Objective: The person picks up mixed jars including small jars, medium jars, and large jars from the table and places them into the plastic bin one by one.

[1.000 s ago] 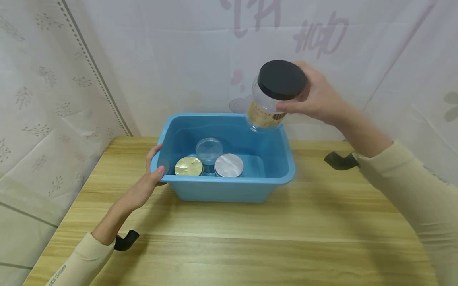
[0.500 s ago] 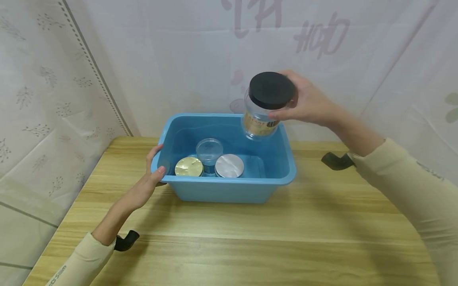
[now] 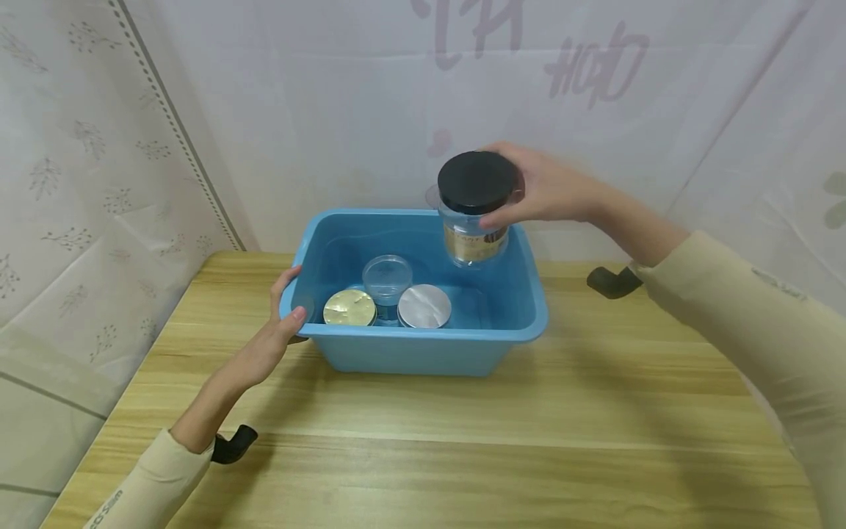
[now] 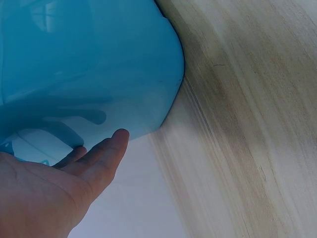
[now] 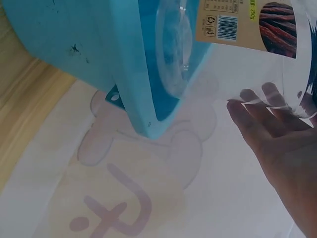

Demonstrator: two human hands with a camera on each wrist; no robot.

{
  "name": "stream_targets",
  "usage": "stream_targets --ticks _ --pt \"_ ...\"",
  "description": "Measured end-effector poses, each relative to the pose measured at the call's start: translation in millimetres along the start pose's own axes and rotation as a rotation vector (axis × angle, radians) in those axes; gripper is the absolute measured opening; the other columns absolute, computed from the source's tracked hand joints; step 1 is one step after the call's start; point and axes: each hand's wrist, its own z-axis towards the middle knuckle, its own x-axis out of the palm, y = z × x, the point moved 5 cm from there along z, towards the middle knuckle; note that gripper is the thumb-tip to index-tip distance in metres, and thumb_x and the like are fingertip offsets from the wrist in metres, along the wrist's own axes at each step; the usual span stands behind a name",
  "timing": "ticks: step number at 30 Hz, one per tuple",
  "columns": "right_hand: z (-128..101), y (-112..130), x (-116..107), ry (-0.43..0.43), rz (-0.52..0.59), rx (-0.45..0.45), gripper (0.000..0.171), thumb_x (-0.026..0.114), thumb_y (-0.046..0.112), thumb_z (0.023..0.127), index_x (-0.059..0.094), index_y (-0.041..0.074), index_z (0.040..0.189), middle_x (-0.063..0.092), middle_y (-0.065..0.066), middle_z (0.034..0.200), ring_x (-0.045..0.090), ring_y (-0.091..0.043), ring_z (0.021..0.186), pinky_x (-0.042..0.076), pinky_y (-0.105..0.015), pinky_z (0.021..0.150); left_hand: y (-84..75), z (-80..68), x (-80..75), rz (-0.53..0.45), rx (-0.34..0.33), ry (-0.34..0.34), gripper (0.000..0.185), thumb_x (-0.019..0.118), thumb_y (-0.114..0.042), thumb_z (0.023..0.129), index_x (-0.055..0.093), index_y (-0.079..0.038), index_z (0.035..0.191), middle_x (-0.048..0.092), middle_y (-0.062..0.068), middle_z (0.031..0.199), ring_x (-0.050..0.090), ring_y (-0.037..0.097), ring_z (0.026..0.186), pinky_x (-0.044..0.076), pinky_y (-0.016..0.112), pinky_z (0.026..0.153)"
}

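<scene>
From head: right hand (image 3: 538, 192) held jar (image 3: 474, 209) by black lid (image 3: 477, 182) above blue tub (image 3: 423, 342); left hand (image 3: 280, 334) clasped rim. Left wrist: fingers (image 4: 106, 156) lay nearly straight against wall. Right wrist: label visible. Might knock three small jars (image 3: 386, 297) if lowered off-centre.

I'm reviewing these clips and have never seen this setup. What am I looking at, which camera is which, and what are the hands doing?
No machine here: a person works with bare hands, wearing three cameras. The wide picture comes from the head; the two close ones come from each wrist. On the wooden table stands a blue tub holding a gold-lidded jar, a silver-lidded jar and a clear jar. The left hand holds the tub's left rim. The right hand grips a clear jar with a black lid in the air above the tub's right side.
</scene>
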Motion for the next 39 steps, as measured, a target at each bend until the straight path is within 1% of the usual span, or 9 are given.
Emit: stream_targets --ticks 5,9,11,17,24,27,30,32,39 --pt "12.5 -3.9 7.2 0.085 -0.034 0.037 0.083 0.087 0.021 0.082 0.038 0.013 0.149 0.054 0.001 0.138 0.052 -0.019 0.123 0.045 -0.047 0.101 1.0 -0.3 -0.8 0.014 0.001 0.002 0.065 0.03 -0.037 0.106 -0.01 -0.033 0.157 -0.007 0.019 0.162 0.02 0.054 0.14 0.031 0.077 0.096" --pt "22.6 -5.3 14.2 0.15 -0.091 0.081 0.084 0.086 0.032 0.083 0.037 0.014 0.149 0.051 0.001 0.139 0.049 -0.02 0.126 0.043 -0.053 0.102 1.6 -1.3 -0.6 0.018 -0.002 0.002 0.066 0.03 -0.038 0.106 -0.01 -0.034 0.157 -0.007 0.019 0.162 0.021 0.055 0.14 0.031 0.077 0.096" --pt "26.8 -4.7 18.2 0.189 -0.093 0.092 0.084 0.085 0.033 0.083 0.037 0.014 0.149 0.051 0.0 0.138 0.048 -0.02 0.126 0.041 -0.054 0.102 2.0 -1.5 -0.4 0.02 -0.003 0.001 0.066 0.03 -0.038 0.106 -0.01 -0.034 0.158 -0.008 0.019 0.162 0.02 0.054 0.14 0.03 0.077 0.097" --pt "33.4 -2.6 29.6 0.289 -0.045 0.113 0.079 0.088 0.027 0.082 0.041 0.013 0.143 0.055 -0.004 0.133 0.051 -0.021 0.124 0.039 -0.052 0.103 2.6 -0.4 0.1 0.005 0.004 0.006 0.066 0.031 -0.038 0.105 -0.009 -0.034 0.158 -0.007 0.018 0.161 0.021 0.054 0.139 0.031 0.076 0.097" --pt "36.6 -8.9 36.2 0.331 -0.081 0.138 0.086 0.09 0.027 0.079 0.04 0.011 0.147 0.053 -0.004 0.137 0.049 -0.022 0.125 0.039 -0.052 0.104 0.5 1.1 1.6 0.001 0.005 0.008 0.067 0.032 -0.039 0.105 -0.008 -0.033 0.158 -0.007 0.019 0.161 0.022 0.054 0.139 0.031 0.077 0.097" --pt "37.1 -10.3 39.6 0.351 -0.074 0.096 0.087 0.091 0.025 0.078 0.041 0.011 0.147 0.053 -0.004 0.137 0.049 -0.022 0.125 0.039 -0.052 0.104 0.1 1.1 2.3 0.008 0.0 0.007 0.067 0.033 -0.039 0.105 -0.008 -0.033 0.158 -0.007 0.018 0.161 0.022 0.054 0.139 0.031 0.076 0.097" --pt "37.6 -11.0 42.9 0.372 -0.067 0.041 0.083 0.091 0.022 0.077 0.044 0.01 0.145 0.055 -0.005 0.134 0.048 -0.023 0.124 0.038 -0.052 0.103 0.4 1.0 2.5 0.015 -0.002 0.005 0.067 0.033 -0.038 0.105 -0.008 -0.033 0.158 -0.007 0.018 0.161 0.021 0.053 0.139 0.031 0.076 0.097" --pt "37.6 -12.4 44.3 0.382 -0.065 0.027 0.079 0.091 0.02 0.077 0.047 0.009 0.142 0.056 -0.006 0.132 0.048 -0.024 0.123 0.037 -0.052 0.103 0.7 0.7 2.4 0.017 -0.002 0.002 0.067 0.032 -0.038 0.105 -0.008 -0.033 0.158 -0.007 0.018 0.161 0.021 0.053 0.139 0.031 0.076 0.097" --pt "36.8 -20.2 48.8 0.433 -0.08 0.094 0.077 0.09 0.017 0.076 0.046 0.005 0.139 0.055 -0.011 0.129 0.05 -0.028 0.119 0.038 -0.051 0.101 2.2 -0.3 2.3 0.02 -0.009 -0.002 0.066 0.032 -0.037 0.105 -0.008 -0.033 0.158 -0.007 0.019 0.161 0.022 0.053 0.139 0.031 0.075 0.098"
